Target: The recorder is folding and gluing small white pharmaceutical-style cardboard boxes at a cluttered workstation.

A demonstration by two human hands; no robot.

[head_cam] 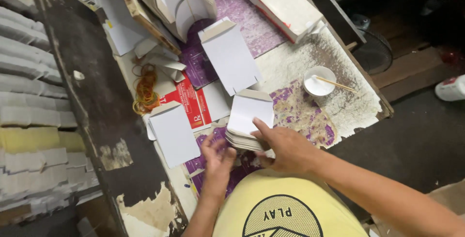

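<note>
My right hand (286,147) grips a stack of flat white cardboard blanks (248,120) at its near edge, thumb on top. My left hand (217,157) is at the stack's left corner, fingers curled against the lower sheets. Another flat white blank (173,133) lies on the table just left of my hands. A larger white blank (230,57) lies further back in the middle of the table.
A small white bowl (318,82) with a thin stick in it sits to the right. A bunch of rubber bands (145,89) lies at the left. Stacks of white cardboard (29,120) fill the far left. Folded white cartons (281,4) stand at the back. A fan (373,50) stands beyond the table's right edge.
</note>
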